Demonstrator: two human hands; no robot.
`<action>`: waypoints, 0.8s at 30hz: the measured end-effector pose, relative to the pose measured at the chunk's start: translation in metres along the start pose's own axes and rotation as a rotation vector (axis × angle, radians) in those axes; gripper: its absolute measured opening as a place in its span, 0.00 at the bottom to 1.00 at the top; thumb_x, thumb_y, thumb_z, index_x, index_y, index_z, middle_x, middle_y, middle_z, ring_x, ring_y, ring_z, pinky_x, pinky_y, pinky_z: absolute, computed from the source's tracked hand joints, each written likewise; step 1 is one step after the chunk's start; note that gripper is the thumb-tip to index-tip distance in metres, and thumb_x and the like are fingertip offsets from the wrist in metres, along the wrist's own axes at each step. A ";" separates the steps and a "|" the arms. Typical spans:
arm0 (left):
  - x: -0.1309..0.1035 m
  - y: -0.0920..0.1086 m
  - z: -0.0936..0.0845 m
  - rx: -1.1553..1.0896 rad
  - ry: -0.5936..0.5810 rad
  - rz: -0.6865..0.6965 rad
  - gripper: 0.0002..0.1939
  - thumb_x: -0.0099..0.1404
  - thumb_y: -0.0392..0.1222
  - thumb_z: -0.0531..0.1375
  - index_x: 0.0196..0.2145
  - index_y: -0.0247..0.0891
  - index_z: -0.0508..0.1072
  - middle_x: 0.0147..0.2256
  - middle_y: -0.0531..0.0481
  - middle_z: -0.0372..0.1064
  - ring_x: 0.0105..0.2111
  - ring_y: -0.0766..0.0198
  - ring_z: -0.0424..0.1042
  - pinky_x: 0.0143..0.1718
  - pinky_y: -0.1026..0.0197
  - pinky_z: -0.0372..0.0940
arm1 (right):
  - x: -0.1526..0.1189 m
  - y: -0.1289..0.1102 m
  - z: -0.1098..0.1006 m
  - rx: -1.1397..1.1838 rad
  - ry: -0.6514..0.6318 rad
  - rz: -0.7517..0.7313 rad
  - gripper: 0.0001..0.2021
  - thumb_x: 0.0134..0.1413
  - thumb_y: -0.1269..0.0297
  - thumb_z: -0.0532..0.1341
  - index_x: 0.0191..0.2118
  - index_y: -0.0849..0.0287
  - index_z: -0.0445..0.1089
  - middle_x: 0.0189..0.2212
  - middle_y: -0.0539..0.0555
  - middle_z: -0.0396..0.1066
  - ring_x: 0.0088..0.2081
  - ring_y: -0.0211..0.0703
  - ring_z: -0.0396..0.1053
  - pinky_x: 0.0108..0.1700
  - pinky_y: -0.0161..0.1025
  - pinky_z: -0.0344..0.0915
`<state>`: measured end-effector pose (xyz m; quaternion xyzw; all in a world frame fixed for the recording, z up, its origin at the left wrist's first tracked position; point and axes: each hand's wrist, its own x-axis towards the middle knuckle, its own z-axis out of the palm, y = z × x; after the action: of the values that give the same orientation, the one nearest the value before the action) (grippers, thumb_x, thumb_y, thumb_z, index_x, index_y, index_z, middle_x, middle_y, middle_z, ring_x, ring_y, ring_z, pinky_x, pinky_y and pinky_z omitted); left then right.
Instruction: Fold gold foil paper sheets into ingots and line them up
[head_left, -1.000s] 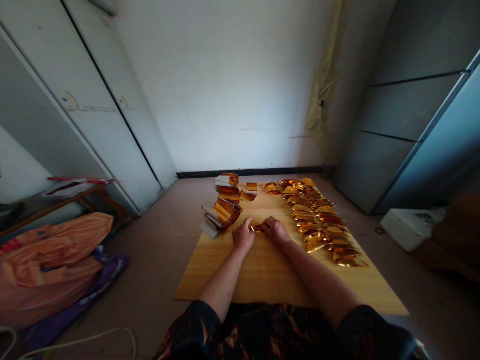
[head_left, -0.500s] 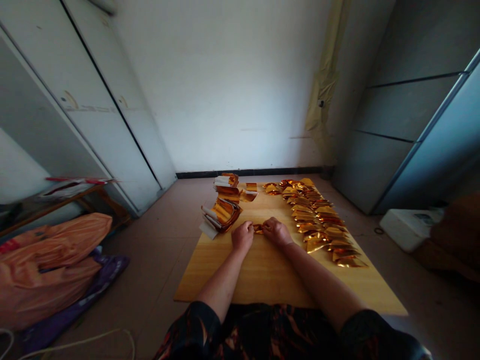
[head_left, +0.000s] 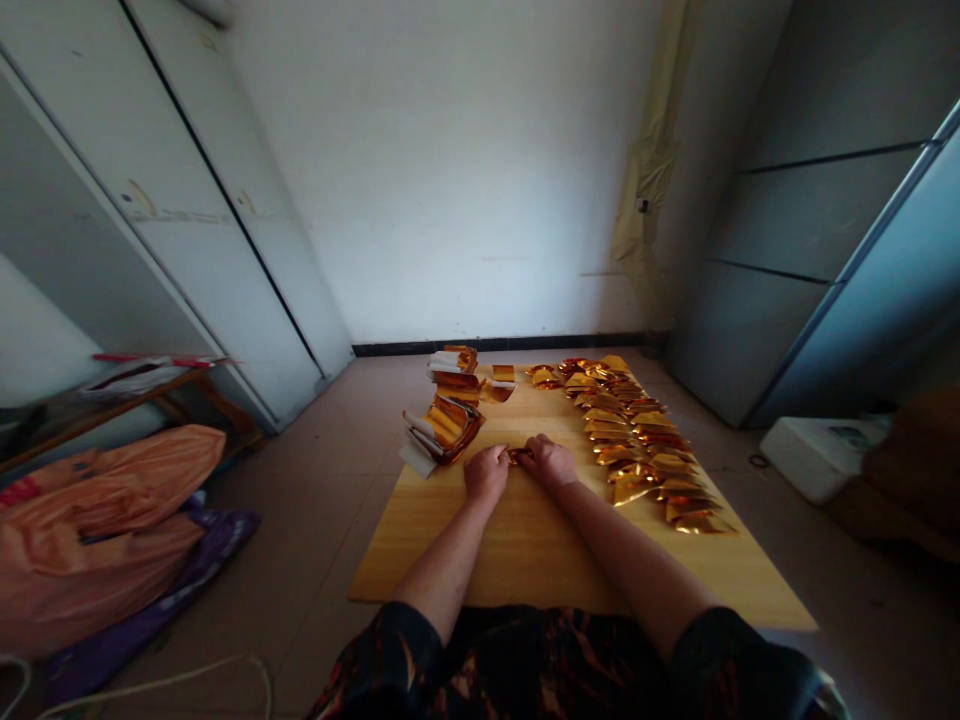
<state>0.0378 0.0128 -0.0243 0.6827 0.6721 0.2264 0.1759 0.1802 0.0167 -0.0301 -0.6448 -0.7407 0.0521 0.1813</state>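
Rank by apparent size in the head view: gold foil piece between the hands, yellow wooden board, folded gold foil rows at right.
1. Yellow wooden board
2. Folded gold foil rows
3. Gold foil piece, partly covered

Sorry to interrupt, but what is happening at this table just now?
A person is handling a small piece of gold foil, with the left hand at one end and the right hand at the other, over the wooden tabletop. Stacks of gold-and-white sheets lie beyond the left hand. Rows of folded gold pieces lie to the right of the right hand.
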 end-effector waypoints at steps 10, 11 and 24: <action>0.002 -0.003 0.002 -0.039 0.031 0.005 0.17 0.64 0.37 0.51 0.47 0.43 0.74 0.48 0.51 0.72 0.49 0.63 0.69 0.50 0.64 0.60 | 0.000 0.010 0.005 0.074 0.041 -0.031 0.09 0.54 0.58 0.59 0.37 0.57 0.71 0.36 0.55 0.70 0.33 0.39 0.68 0.34 0.33 0.60; 0.003 -0.003 0.002 -0.054 0.034 0.001 0.17 0.64 0.37 0.51 0.48 0.43 0.73 0.48 0.51 0.72 0.49 0.64 0.69 0.51 0.65 0.60 | 0.000 0.014 0.005 0.098 0.046 -0.051 0.08 0.53 0.60 0.59 0.38 0.57 0.71 0.36 0.55 0.70 0.33 0.39 0.68 0.34 0.32 0.60; 0.010 -0.011 0.003 -0.223 0.028 -0.046 0.19 0.63 0.35 0.51 0.50 0.42 0.72 0.44 0.51 0.74 0.44 0.65 0.72 0.47 0.66 0.63 | 0.003 0.026 0.007 0.234 0.102 -0.101 0.07 0.49 0.71 0.57 0.33 0.59 0.72 0.32 0.55 0.74 0.34 0.39 0.70 0.38 0.32 0.63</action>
<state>0.0299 0.0229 -0.0322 0.6400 0.6607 0.3051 0.2464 0.2016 0.0251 -0.0443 -0.5830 -0.7508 0.0961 0.2953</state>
